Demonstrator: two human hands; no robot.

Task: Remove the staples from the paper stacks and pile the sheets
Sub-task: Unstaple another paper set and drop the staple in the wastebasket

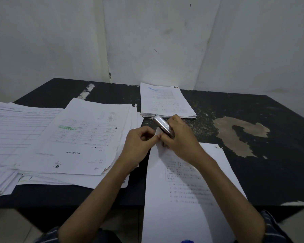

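Paper stack (179, 216) was pinched at its corner by the left hand (139, 142), presumably steadied for the silver tool (162, 125) gripped in the right hand (181, 138).

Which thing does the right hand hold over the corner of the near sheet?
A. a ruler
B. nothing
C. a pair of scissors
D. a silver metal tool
D: the right hand grips a silver tool at the top corner of the sheet, and the left hand pinches that corner.
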